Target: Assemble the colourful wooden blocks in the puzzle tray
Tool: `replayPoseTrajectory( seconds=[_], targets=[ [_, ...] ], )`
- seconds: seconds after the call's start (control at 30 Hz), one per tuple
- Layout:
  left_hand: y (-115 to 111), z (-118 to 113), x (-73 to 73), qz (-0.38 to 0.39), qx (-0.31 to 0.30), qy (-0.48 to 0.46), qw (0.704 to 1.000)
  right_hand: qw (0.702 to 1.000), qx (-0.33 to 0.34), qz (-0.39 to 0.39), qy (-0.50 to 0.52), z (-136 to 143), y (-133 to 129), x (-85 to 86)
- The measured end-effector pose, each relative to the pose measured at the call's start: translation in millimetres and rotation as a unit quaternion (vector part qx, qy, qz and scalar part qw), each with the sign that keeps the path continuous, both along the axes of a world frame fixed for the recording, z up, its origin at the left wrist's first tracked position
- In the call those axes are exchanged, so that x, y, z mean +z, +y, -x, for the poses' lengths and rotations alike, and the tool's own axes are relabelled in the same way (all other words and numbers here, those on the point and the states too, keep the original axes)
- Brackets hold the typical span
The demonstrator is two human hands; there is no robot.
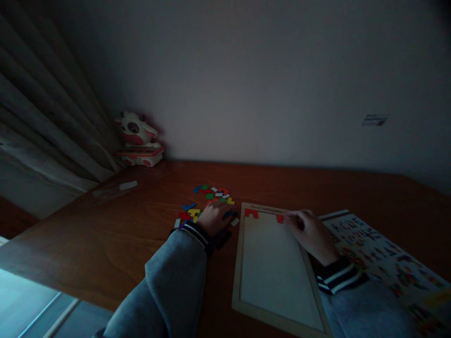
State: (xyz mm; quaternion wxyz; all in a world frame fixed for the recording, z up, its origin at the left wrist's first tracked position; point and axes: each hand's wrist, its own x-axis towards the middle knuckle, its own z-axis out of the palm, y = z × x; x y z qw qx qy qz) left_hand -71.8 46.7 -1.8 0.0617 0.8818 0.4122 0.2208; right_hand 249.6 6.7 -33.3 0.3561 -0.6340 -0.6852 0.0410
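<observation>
Your sleeves [176, 277] are cut off. Red piece [280, 218] adjoins right hand [315, 237]; left hand [213, 218] partly hides loose pieces [193, 212]; grips cannot be told.

Pale framed tray [275, 272], two red pieces [251, 211] along its top, scattered coloured pieces [209, 196] beside.

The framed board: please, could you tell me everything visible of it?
The framed board looks wooden and rectangular, with a pale interior inside a rim; marks at its far end are unreadable. It lies flat on the table. Two red pieces lie inside its far end; the right hand is at the right one.
</observation>
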Motion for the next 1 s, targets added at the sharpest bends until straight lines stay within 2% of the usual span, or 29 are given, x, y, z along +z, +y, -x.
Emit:
replayPoseTrajectory(
  seconds=[0.13, 0.33, 0.53, 0.67, 0.77, 0.87, 1.0],
  targets=[
    [-0.4, -0.4, -0.9, 0.014, 0.009, -0.013, 1.000, 1.000, -0.002, 0.001, -0.010, -0.4, 0.1, 0.5],
    [-1.3, -5.0, -2.8, -0.020, -0.018, -0.066, 0.997, 0.998, 0.032, -0.030, -0.042, 2.1, 0.8, -1.3],
    [-1.1, -7.6, -7.0, -0.015, -0.042, -0.072, 0.996, 0.997, 0.004, -0.033, -0.071, 5.8, 1.7, -9.3],
    [-6.3, -11.4, -2.9, -0.003, -0.026, -0.061, 0.998, 0.998, 0.006, -0.032, -0.058, 6.7, 1.4, -4.7],
    [-15.3, -20.7, 2.2, 0.010, -0.030, -0.111, 0.993, 0.997, 0.064, -0.028, -0.016, 13.0, -4.9, 9.4],
    [-26.1, -32.5, 5.4, 0.018, -0.065, -0.174, 0.982, 0.979, 0.202, 0.029, 0.027, 27.6, -18.0, 27.0],
    [-38.8, -42.0, 9.6, 0.053, -0.121, -0.209, 0.969, 0.954, 0.270, 0.091, 0.099, 48.4, -32.5, 38.1]
  ],
)
